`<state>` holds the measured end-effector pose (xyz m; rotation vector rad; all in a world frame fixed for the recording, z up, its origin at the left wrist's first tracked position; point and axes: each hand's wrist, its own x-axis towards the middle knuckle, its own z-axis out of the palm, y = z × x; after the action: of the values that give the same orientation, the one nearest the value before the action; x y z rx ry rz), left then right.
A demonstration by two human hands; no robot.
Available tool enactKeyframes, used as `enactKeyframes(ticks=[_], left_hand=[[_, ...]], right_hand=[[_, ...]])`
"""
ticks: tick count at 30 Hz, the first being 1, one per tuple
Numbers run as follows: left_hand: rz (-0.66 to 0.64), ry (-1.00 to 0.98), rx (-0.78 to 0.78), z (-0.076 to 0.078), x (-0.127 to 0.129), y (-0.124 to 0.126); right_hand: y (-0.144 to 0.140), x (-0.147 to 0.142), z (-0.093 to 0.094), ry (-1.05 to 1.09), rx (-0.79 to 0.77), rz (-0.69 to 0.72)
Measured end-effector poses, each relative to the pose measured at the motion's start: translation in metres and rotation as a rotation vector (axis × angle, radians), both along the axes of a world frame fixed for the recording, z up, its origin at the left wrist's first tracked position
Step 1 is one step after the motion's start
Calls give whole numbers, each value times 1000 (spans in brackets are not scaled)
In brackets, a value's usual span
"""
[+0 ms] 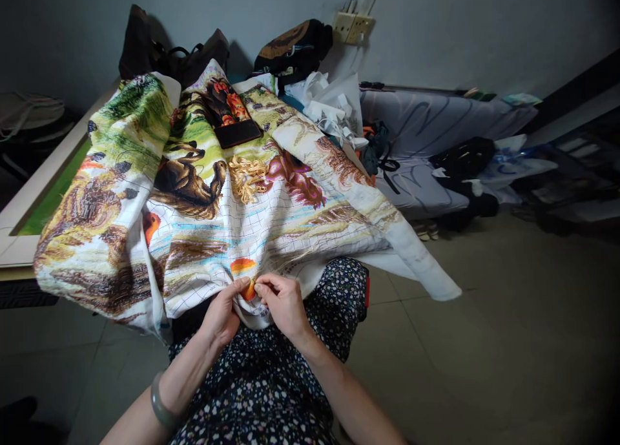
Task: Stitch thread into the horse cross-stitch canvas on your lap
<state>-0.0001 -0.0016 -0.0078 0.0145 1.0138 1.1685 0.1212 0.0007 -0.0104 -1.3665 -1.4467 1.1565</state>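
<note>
here's your embroidered cloth (247, 222), draped in folds from the table (41, 180) down onto the dark floral garment (261, 380) over your lap. on it lie a bundle of yellow thread (248, 177) and, just beyond, a dark phone (238, 134). out past that, a grey wall (436, 44) with a socket (352, 28), a pale covered sofa (436, 119) to the right, tiled floor (436, 316) below. behind the cloth sit a dark bag (140, 41), a black-and-brown bag (300, 48), and a plastic bag (339, 103) with white pieces in it. and your hands: the left hand (223, 316) pinches the cloth beside an orange patch; the right hand (287, 306), wrist bent inward, meets it there, thumb and finger together, though you can't tell on what.
</note>
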Motion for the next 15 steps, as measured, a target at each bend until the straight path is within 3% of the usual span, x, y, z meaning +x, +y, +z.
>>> enactKeyframes(ticks=[9,15], left_hand=[[-12,17,51,2,1,-1],[-44,44,104,2,-1,-5]], right_hand=[[4,-4,5,165,-133,-68],[9,2,17,10,37,46]])
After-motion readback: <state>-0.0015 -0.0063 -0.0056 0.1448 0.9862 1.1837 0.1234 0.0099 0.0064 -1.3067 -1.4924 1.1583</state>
